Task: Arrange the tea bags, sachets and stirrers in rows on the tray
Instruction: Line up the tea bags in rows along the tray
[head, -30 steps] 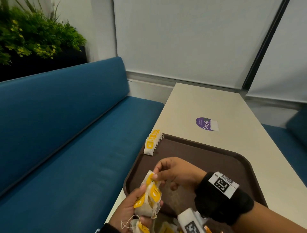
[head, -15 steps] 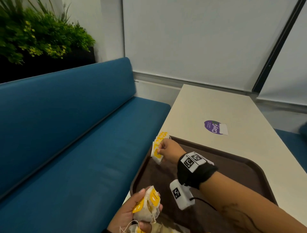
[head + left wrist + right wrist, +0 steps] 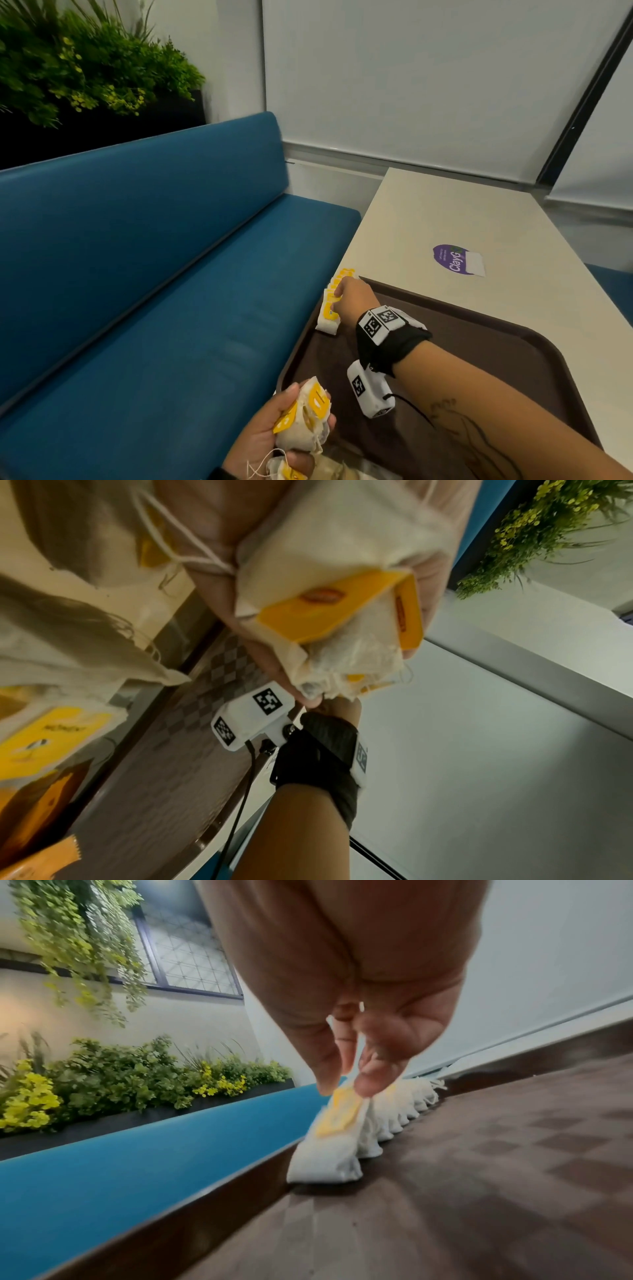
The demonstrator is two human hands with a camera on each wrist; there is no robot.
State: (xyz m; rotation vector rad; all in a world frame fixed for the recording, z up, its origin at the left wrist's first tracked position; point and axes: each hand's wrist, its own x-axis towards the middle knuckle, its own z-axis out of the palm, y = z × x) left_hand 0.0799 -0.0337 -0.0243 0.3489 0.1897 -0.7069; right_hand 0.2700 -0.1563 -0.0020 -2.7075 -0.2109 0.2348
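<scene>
Blue bench seating (image 3: 144, 274) runs beside a pale tabletop (image 3: 445, 212) carrying a brown, checker-textured tray (image 3: 496, 346). One overlapping row of soft white tea bags (image 3: 387, 1123) with yellow tags lines its left rim. Her right hand (image 3: 354, 299) pinches the nearest bag's tag; her left hand (image 3: 270, 442) clutches a bundle of bags (image 3: 305, 425). Sachets and stirrers seem unplaced.

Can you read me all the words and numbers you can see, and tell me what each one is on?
"ClayG" on the purple sticker on the table.
Smaller lines on that sticker: too small to read.
Dark word on a loose yellow tag in the left wrist view: blurred, not readable.
Print on the tags of the tea bags in the left hand: too blurred.
Wrist markers: patterns only, no words.
</scene>
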